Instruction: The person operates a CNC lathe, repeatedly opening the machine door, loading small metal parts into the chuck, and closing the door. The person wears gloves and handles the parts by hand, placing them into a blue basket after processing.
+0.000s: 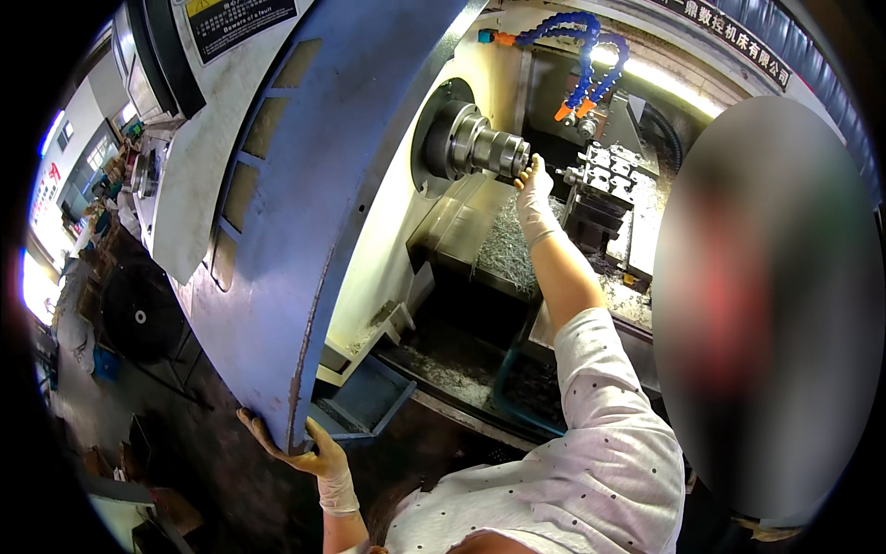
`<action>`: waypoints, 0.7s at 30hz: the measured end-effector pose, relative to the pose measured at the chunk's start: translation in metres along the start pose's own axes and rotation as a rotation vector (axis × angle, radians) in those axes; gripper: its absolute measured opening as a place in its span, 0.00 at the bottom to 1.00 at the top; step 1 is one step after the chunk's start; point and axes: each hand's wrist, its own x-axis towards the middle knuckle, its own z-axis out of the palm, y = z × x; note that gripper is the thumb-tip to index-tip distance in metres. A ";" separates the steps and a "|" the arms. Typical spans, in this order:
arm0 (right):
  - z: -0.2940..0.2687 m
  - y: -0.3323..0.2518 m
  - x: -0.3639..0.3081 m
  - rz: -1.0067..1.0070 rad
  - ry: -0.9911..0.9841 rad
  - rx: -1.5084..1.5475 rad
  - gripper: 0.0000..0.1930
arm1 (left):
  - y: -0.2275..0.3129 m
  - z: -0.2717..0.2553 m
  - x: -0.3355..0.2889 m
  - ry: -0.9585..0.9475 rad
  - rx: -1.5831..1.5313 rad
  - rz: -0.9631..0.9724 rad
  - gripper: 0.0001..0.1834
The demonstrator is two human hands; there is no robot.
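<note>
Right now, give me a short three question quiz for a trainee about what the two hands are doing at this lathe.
1. True or false: the right hand reaches up to the metal chuck inside the machine.
2. What does the left hand touch? A) the blue coolant hoses B) the lower edge of the blue sliding door C) the tool turret
3. Fill the gap: below the chuck, a heap of metal ______ lies on the sloped bed.

Key
1. True; the gloved fingertips are at the chuck's front end.
2. B; the hand is on the lower edge of the blue sliding door.
3. Shavings; the metal shavings lie just left of the right wrist.
</note>
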 end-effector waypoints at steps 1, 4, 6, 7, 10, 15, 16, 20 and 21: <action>-0.001 0.004 -0.004 -0.035 -0.016 -0.057 0.14 | -0.001 0.000 0.000 0.000 0.006 0.017 0.28; 0.000 0.011 0.000 -0.161 -0.014 -0.126 0.15 | 0.002 -0.002 -0.001 0.002 -0.003 0.030 0.28; -0.006 0.019 0.021 -0.230 0.002 -0.135 0.15 | 0.001 0.002 0.000 -0.009 -0.014 0.036 0.28; -0.008 0.025 0.034 -0.255 0.002 -0.137 0.15 | -0.001 0.004 0.000 -0.017 -0.013 0.036 0.28; 0.006 0.010 0.003 -0.072 -0.019 0.017 0.12 | -0.003 -0.005 -0.001 -0.013 0.012 0.025 0.29; -0.011 0.000 -0.005 0.073 -0.098 0.567 0.13 | 0.004 0.001 0.002 0.001 -0.061 0.036 0.30; -0.018 -0.005 -0.007 0.162 -0.139 0.635 0.15 | 0.006 0.003 0.004 0.002 -0.073 0.029 0.31; -0.063 -0.039 -0.048 0.419 -0.455 0.409 0.06 | 0.011 0.001 0.006 -0.008 -0.034 0.013 0.29; -0.076 -0.059 -0.076 0.441 -0.463 0.418 0.07 | 0.009 -0.002 0.005 -0.016 -0.014 0.006 0.28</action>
